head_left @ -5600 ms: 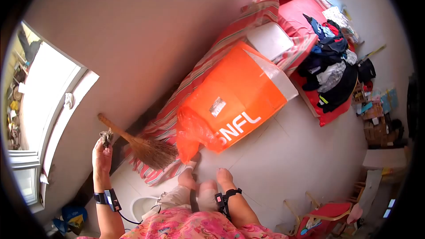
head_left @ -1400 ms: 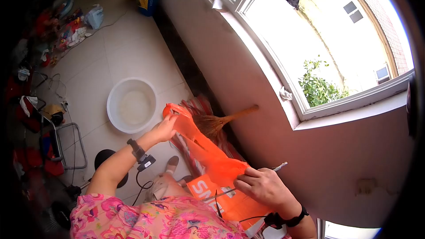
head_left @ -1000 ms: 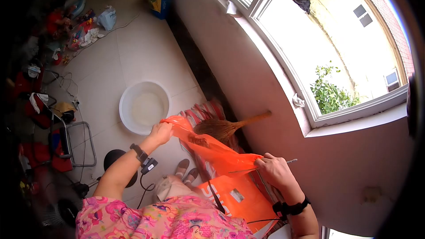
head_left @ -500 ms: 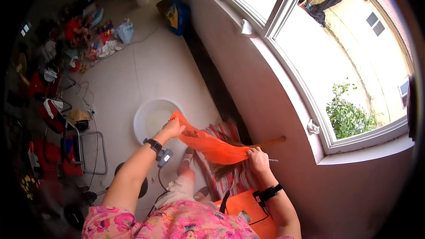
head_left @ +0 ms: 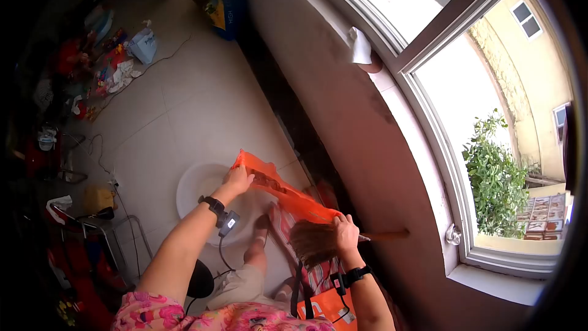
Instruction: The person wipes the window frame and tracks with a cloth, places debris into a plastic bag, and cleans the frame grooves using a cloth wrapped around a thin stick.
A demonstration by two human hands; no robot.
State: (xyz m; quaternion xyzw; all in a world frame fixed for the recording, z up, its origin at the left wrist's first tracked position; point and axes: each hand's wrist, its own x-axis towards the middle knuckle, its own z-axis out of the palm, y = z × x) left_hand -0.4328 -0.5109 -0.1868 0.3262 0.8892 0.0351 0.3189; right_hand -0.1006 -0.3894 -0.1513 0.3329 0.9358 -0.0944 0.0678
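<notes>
1. While one orange plastic bag (head_left: 283, 191) is stretched in mid-air, its long axis is slanted from upper left to lower right of the view.
2. Its upper-left end is gripped by the left hand (head_left: 237, 179), its lower-right end by the right hand (head_left: 347, 233); the two hands are held well apart.
3. By its left end, one white basin (head_left: 191, 191) is partly covered in the view.
4. Near its right end, one broom (head_left: 312, 244) is seen, its handle pointed right.
5. Two black wrist straps (head_left: 356, 276) are worn, one per arm.
</notes>
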